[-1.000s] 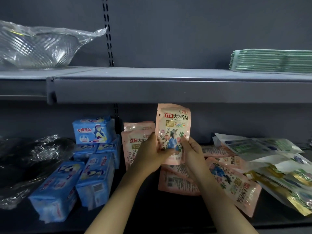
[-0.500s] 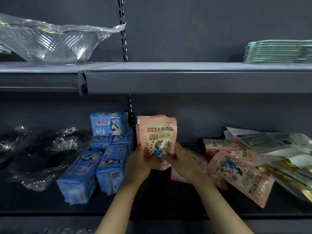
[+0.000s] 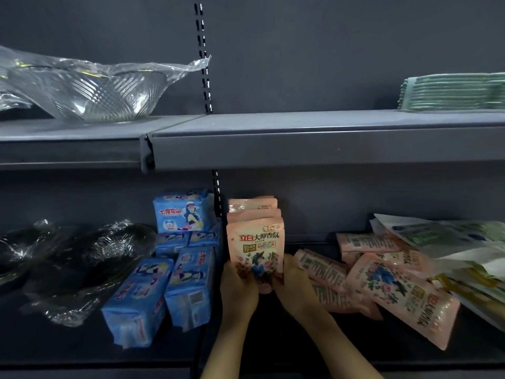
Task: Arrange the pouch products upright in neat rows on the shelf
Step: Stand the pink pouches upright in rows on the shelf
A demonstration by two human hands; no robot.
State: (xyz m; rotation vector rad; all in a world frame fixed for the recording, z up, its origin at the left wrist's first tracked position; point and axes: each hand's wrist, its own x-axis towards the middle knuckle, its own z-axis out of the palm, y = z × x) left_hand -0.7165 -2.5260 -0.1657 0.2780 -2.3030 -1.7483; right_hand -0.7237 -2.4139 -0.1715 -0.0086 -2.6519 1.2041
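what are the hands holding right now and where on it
Both hands hold one upright pink pouch by its lower part: the left hand at the bottom left edge, the right hand at the bottom right edge.

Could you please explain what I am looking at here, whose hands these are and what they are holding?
There is no robot: a person wears a camera on the head, looking forward and down at a dark store shelf. The left hand and the right hand together grip the bottom of an upright pink pouch, with two similar standing pouches lined up behind it. To the right, more pink pouches lie flat in a heap beside green and white bags. To the left are blue packs. On the upper shelf sits a wrapped glass bowl.
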